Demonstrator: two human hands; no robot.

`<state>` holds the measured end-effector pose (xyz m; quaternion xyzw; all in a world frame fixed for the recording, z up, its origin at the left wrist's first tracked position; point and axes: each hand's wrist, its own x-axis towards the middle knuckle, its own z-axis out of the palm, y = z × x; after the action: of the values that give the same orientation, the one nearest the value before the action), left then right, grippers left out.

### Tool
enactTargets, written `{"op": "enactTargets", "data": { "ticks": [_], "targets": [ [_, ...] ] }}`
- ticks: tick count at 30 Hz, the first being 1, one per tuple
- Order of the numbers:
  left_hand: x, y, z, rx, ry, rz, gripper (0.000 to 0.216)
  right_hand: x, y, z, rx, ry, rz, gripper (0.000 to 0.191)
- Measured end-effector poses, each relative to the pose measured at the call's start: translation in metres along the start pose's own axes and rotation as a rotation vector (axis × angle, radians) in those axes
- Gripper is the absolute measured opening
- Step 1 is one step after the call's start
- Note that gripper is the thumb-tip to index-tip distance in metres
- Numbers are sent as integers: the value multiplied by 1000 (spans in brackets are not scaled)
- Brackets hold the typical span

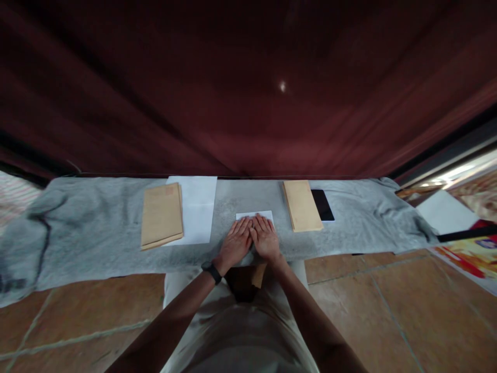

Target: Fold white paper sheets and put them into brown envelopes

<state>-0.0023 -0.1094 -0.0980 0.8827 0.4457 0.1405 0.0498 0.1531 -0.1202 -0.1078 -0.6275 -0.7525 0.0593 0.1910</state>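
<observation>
A small folded white paper (pixel 256 215) lies on a grey cloth (pixel 101 228) spread over a low surface in front of me. My left hand (pixel 235 242) and my right hand (pixel 265 237) lie flat side by side on the paper, fingers stretched out and pressing down. A dark watch sits on my left wrist. Most of the paper is hidden under the two hands; only its far edge shows.
A stack of brown envelopes (pixel 162 215) lies on white sheets (pixel 198 199) to the left. Another brown envelope stack (pixel 302 205) and a black phone (pixel 322 204) lie to the right. A dark red curtain (pixel 248 88) hangs behind. Tiled floor (pixel 388 311) surrounds my knees.
</observation>
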Motion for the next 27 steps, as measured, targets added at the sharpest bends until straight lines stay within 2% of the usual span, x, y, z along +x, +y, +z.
{"op": "enactTargets", "data": {
  "ticks": [13, 19, 27],
  "targets": [
    [-20, -9, 1, 11, 108, -207, 65, -12, 24, -3, -119, 84, 123, 58],
    [-21, -9, 3, 0, 109, -195, 63, -16, 28, -1, -123, 114, 132, 60],
    [-19, -11, -1, 9, 74, -199, 62, -7, 28, -7, -95, 76, 153, 55]
  ]
}}
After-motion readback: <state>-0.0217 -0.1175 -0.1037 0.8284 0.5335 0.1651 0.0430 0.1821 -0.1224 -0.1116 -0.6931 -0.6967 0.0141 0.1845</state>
